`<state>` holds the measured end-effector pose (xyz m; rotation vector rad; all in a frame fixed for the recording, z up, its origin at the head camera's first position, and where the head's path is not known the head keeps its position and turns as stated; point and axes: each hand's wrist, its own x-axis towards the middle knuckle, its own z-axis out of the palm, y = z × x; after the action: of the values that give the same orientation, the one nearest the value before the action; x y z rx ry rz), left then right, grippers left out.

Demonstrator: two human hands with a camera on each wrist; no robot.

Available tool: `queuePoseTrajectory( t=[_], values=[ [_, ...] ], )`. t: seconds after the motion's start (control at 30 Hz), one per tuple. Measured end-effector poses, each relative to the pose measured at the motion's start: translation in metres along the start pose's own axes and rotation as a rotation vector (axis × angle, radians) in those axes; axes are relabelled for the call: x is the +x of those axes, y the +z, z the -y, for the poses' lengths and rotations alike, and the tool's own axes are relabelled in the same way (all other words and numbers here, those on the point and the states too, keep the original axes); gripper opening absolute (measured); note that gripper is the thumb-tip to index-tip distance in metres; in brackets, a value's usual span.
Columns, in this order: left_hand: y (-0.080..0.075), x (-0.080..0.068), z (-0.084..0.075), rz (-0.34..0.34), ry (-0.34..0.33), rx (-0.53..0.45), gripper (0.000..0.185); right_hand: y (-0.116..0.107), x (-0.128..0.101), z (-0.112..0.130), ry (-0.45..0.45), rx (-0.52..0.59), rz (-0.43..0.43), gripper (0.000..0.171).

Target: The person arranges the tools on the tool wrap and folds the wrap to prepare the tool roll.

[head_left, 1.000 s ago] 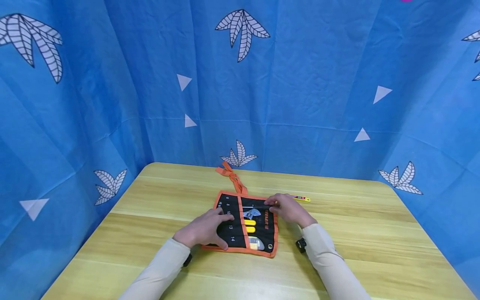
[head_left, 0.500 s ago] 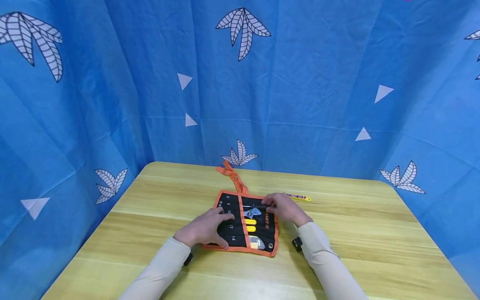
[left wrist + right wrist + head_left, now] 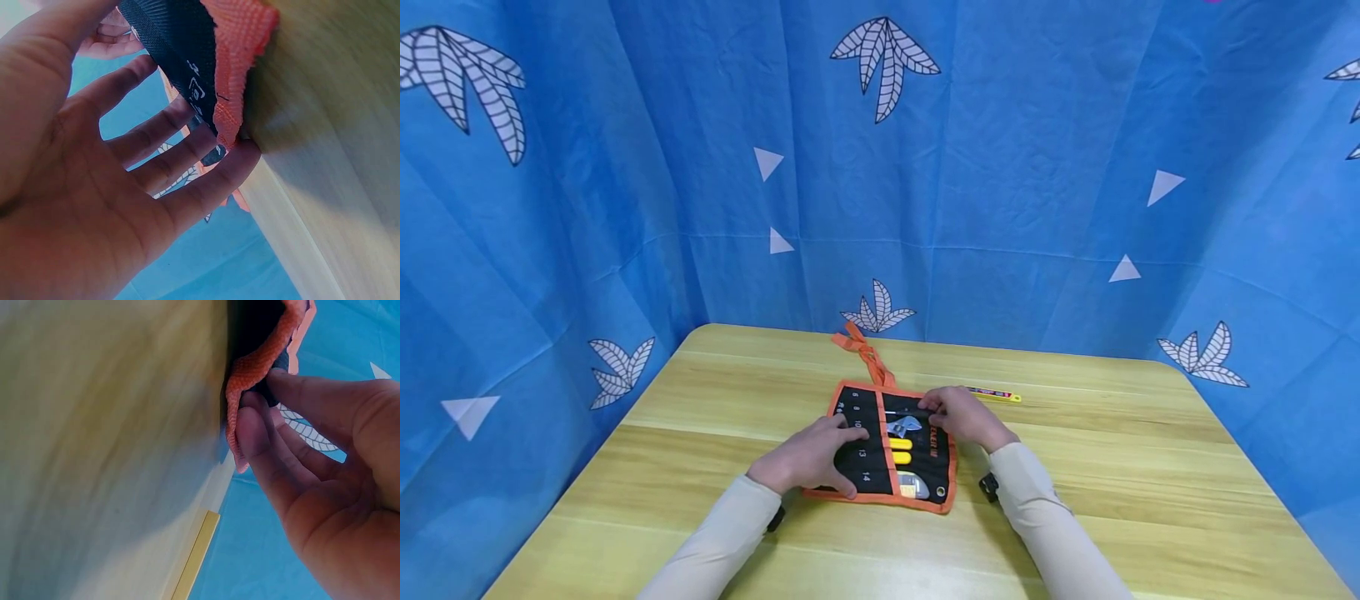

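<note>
Tool roll (image 3: 880,446) holding wrench (image 3: 902,427), left hand (image 3: 808,457) flat on it, right hand (image 3: 962,417) pinching its edge

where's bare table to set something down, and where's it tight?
Free: the table right of the right hand, nearer than the yellow utility knife; also left of the left hand, out to the table edge. Crowded: the middle, where both hands sit on the tool roll with its orange ties behind.
</note>
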<state>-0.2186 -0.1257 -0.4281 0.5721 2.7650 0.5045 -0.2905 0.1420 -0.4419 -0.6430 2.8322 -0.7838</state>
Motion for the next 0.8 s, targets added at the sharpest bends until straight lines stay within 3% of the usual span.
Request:
queuePoseTrajectory(
  t=[0.27,0.8],
  values=[
    [0.000,0.000,0.001,-0.001,0.003,-0.012,0.082,0.001,-0.003,0.004,0.073,0.050,-0.006,0.021],
    [0.001,0.001,0.002,0.006,-0.002,-0.011,0.081,0.008,0.003,0.014,0.111,0.026,-0.037,0.025]
  ],
)
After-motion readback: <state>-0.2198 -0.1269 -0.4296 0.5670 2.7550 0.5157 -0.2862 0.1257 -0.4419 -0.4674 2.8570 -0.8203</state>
